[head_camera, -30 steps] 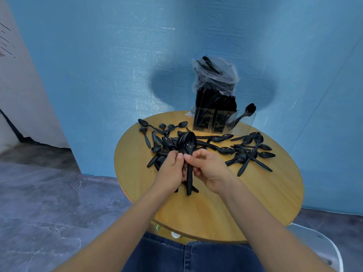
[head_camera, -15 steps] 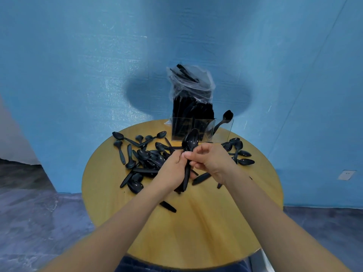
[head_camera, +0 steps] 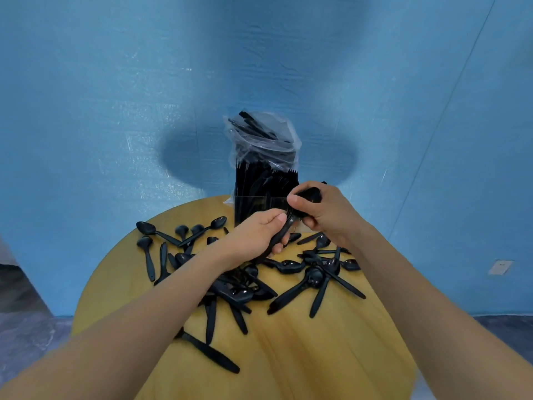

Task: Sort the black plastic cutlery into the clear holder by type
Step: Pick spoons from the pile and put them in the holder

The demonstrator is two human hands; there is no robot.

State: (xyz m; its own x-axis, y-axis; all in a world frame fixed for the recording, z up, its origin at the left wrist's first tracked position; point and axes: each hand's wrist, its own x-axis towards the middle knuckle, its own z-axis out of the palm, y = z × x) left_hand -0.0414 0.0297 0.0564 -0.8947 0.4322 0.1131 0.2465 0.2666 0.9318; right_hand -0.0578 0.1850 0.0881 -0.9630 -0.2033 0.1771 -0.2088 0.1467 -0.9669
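Note:
A bundle of black plastic spoons [head_camera: 310, 195] is held between both hands just in front of the clear holder [head_camera: 251, 206]. My left hand [head_camera: 255, 238] grips the handles low down. My right hand [head_camera: 326, 212] is closed around the spoon bowls at the top. The holder stands at the table's far edge, packed with upright black cutlery, and its right part is hidden behind my right hand. Several loose black spoons [head_camera: 313, 280] lie scattered on the round wooden table [head_camera: 302, 356].
A clear plastic bag [head_camera: 261, 134] with black cutlery sits on top of the holder. More spoons [head_camera: 150, 249] lie at the table's left side. A blue wall stands close behind the table. A white wall socket [head_camera: 501, 267] is low on the right.
Both hands have carried the spoon bundle away from the table's middle toward the holder. The view has moved closer to the table.

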